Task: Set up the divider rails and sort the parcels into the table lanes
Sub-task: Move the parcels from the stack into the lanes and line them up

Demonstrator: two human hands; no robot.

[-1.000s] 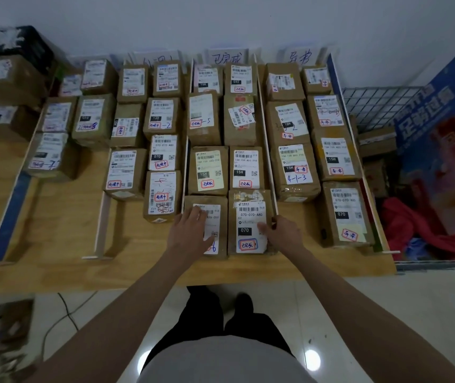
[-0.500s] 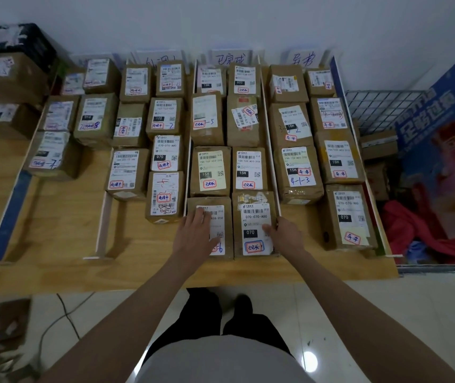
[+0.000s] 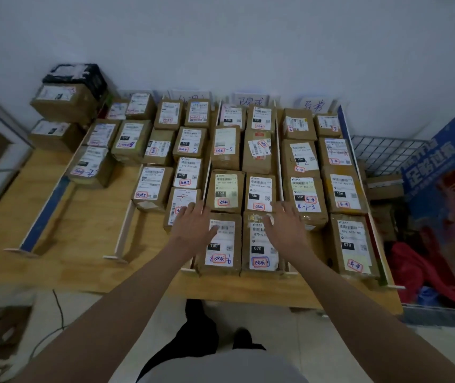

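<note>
Parcels (image 3: 225, 244), boxy brown cardboard, under flat left hand (image 3: 193, 226)

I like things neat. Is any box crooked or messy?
Yes. One parcel in the middle lane, second row from the wall, has its label stuck on tilted. The near parcel under the right hand has crinkled tape on top. The rest sit straight.

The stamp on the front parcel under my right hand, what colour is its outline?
Blue outline round red characters, on the front parcel, clearest in the head view.

Bare forearms without sleeves, grey shirt hem, black trousers, dark shoes
</note>
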